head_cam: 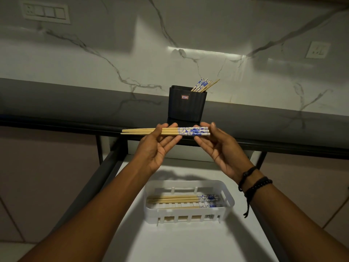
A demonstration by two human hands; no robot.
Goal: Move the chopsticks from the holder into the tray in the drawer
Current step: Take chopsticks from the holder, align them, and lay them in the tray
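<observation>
Both grips (left [158, 146], right [217, 146]) closed around level chopsticks [166, 131] above tray [188, 212].

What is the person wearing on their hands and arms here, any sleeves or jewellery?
Both forearms are bare, with no sleeves or gloves in view. The left hand wears nothing. The right hand has black beaded bracelets at the wrist, with a dark cord hanging from them.
</observation>
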